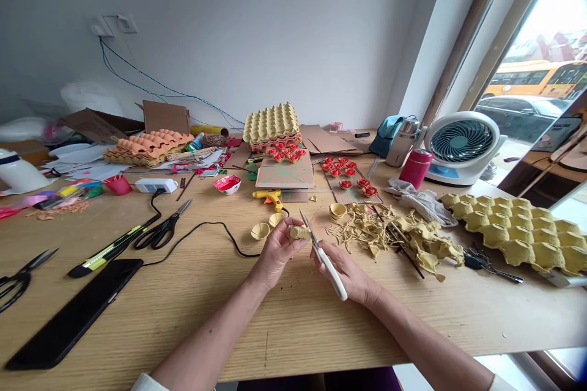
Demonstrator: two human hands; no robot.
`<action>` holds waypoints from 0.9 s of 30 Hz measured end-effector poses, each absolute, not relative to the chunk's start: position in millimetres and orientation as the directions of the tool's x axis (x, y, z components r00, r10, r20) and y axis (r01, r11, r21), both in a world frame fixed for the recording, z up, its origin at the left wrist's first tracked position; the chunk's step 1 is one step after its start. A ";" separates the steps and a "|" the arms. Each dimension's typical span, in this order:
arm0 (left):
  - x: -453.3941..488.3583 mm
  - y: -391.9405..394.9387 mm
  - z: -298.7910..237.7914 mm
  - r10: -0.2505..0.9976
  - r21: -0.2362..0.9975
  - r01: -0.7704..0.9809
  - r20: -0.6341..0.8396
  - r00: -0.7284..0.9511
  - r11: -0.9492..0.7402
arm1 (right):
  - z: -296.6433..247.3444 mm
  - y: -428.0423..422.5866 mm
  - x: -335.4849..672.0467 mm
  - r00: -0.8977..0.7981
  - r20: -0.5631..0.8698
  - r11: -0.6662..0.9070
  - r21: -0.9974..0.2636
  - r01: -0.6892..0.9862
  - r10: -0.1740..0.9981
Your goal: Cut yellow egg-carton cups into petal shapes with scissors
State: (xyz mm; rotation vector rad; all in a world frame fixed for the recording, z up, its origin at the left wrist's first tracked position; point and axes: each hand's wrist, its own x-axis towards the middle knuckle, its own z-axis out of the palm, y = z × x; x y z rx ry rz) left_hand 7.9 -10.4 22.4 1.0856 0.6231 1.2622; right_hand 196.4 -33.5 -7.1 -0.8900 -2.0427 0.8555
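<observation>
Between the fingers of my left hand [274, 256] is a small yellow egg-carton cup [300, 233], pinched near the middle of the table. My right hand [351, 272] grips white-handled scissors [331, 272], their blades pointing up and away just right of the cup. Whether the blades touch the cup I cannot tell. Two cut cups [260, 231] lie beyond my left hand. Past my right hand sit a stack of cups [338, 212] and a pile of yellow carton scraps [367, 226].
Red paper flowers [346, 184] stand on cardboard at the back, near a yellow glue gun [269, 197]. An egg tray [523, 229] and a fan [465, 143] are right. Black scissors [162, 226], a cutter knife [107, 250] and a phone-like black slab [76, 314] lie left.
</observation>
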 end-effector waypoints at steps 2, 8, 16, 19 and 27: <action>7.8 -9.8 20.0 0.950 0.890 -0.453 0.178 0.257 -0.045 | -6.3 -33.3 196.2 -0.487 0.357 0.541 -0.781 0.313 0.797; 7.5 -9.4 19.6 0.954 0.885 -0.464 0.169 0.248 -0.037 | -7.0 -33.4 197.2 -0.474 0.358 0.539 -0.777 0.327 0.804; 6.1 -7.8 18.6 0.953 0.885 -0.460 0.200 0.228 -0.076 | -9.7 -32.9 198.9 -0.455 0.348 0.522 -0.782 0.341 0.819; 6.4 -7.9 19.4 0.953 0.880 -0.468 0.211 0.220 -0.087 | -7.8 -33.3 198.9 -0.441 0.347 0.514 -0.783 0.349 0.828; 5.7 -10.3 26.1 0.957 0.866 -0.496 0.193 0.217 -0.063 | -6.4 -33.4 199.7 -0.436 0.350 0.516 -0.780 0.355 0.829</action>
